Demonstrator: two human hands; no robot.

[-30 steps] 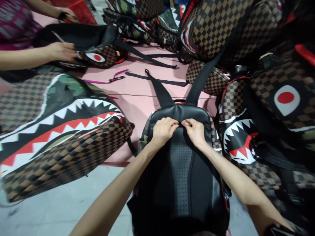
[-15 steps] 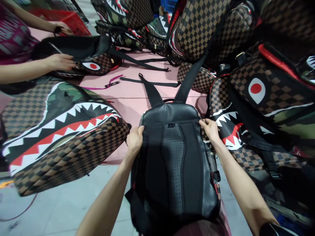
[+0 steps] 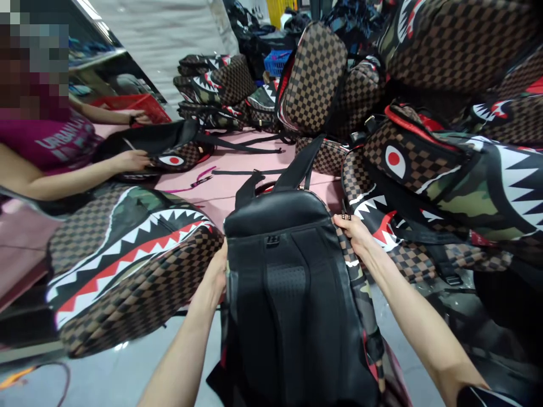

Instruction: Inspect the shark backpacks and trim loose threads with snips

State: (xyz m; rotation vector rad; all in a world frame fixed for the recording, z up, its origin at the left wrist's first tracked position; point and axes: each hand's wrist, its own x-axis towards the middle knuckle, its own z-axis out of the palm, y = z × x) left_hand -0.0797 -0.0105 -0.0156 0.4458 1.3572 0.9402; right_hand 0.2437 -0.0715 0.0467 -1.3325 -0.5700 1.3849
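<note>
A pink table [image 3: 237, 160] fills the middle of a workroom, with checkered shark-face backpacks [image 3: 314, 79] piled along its far and right edges and a blue crate [image 3: 275, 63] beyond. A co-worker [image 3: 63, 138] is at its left. At the near edge, a black-backed backpack [image 3: 292, 305] sits between two hands: the right hand [image 3: 354, 232] pinches its upper right side; the left hand [image 3: 217, 271] touches its left side, fingers hidden, grip unclear.

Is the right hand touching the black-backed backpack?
Touching. The head view shows the right hand with its fingertips against the upper right side edge of the black-backed backpack, no gap between them.
</note>
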